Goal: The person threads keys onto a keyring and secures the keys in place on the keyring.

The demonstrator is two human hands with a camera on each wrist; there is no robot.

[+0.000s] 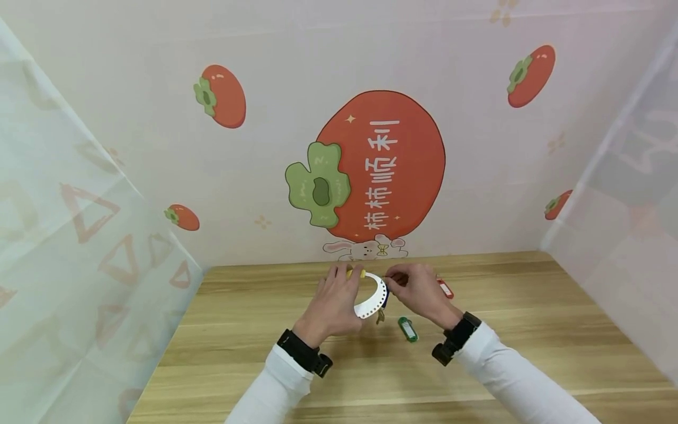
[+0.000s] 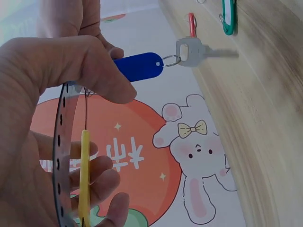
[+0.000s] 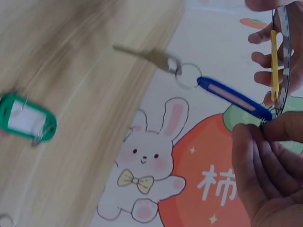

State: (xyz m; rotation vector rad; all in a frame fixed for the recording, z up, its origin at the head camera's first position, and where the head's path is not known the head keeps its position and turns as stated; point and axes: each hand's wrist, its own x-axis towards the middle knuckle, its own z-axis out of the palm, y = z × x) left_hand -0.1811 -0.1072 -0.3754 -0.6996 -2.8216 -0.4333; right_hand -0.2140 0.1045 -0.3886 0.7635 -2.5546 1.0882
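Observation:
My left hand grips a white crescent-shaped plate with a row of small holes along its curved edge, held above the wooden table. A narrow yellow piece lies alongside the plate, before the left fingers. Just right of the plate, my right hand pinches thin metal wire, seemingly a ring, at the upper end of a blue key tag. From the tag's other end a metal key dangles on a ring. In the left wrist view, the left thumb overlaps part of the blue tag.
A green key tag lies on the wooden table, nearer me than the hands. Beyond the right hand lies a red key tag. A printed backdrop rises behind the table, with hanging sheets at both sides.

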